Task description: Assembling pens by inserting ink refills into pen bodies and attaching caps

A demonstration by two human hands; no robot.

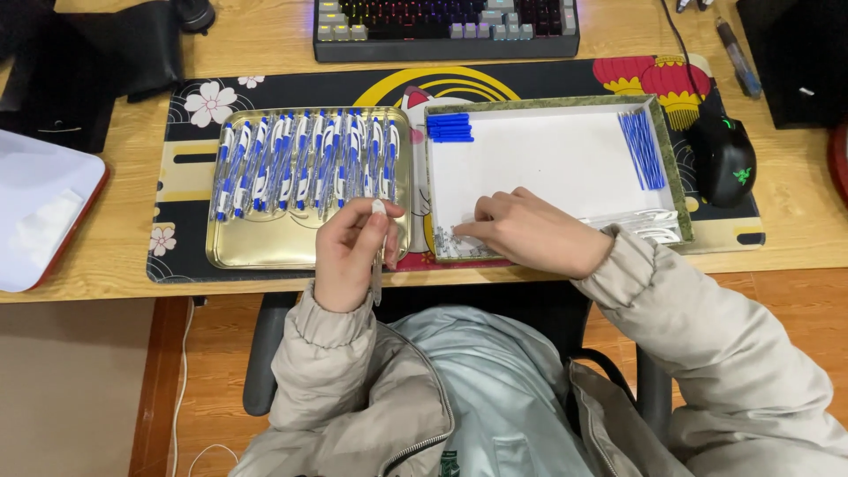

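both hands sit low at the near edge of the counter (pixel 115 230), as i watch from the head camera. left hand (pixel 349 252) is curled shut around a clear pen barrel (pixel 378 265), which it holds nearly upright, tip end down past the counter edge, thumb and forefinger pinching it near the top. it hovers just over the near right corner of the gold tray (pixel 265 247).

right hand (pixel 530 231) reaches into the white shallow box (pixel 548 150), fingers bent and pressed down onto a small heap of clear parts (pixel 455 243) in the near left corner of that box (i cannot tell whether it has actually pinched one, the fingertips hide it).

inside the gold tray a row of finished blue-and-white pens (pixel 305 163) lies side by side along the far half. in the box, a stack of blue caps (pixel 450 127) lies at the far left corner, a bundle of thin blue refills (pixel 642 148) leans along the right wall, and more clear barrels (pixel 649 225) lie along the near right edge.

tray and box both rest on a patterned black desk mat (pixel 548 79). a keyboard (pixel 446 26) sits beyond it, a black mouse (pixel 724 159) just right of the box, and a white lid with red rim (pixel 40 212) lies far left.
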